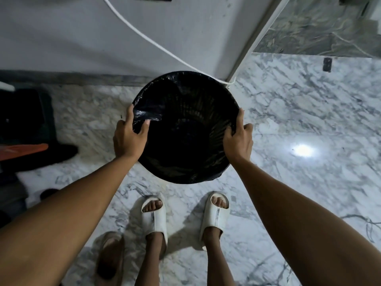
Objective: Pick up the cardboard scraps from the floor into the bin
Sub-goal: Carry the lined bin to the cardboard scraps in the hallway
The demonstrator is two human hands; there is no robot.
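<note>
A round black mesh bin (185, 89), lined with a black plastic bag, is seen from straight above near the wall. My left hand (128, 137) grips its left rim, fingers curled over the bag's edge. On the opposite side my right hand (238, 139) grips the right rim the same way. The inside of the bin is dark and I cannot make out any contents. No cardboard scraps show on the floor around it.
White-grey marble floor (299, 112) spreads to the right. A white cable (144, 36) runs down the wall to the corner behind the bin. Dark objects and an orange item (26, 148) lie at left. A brown slipper (110, 256) lies beside my feet in white slippers.
</note>
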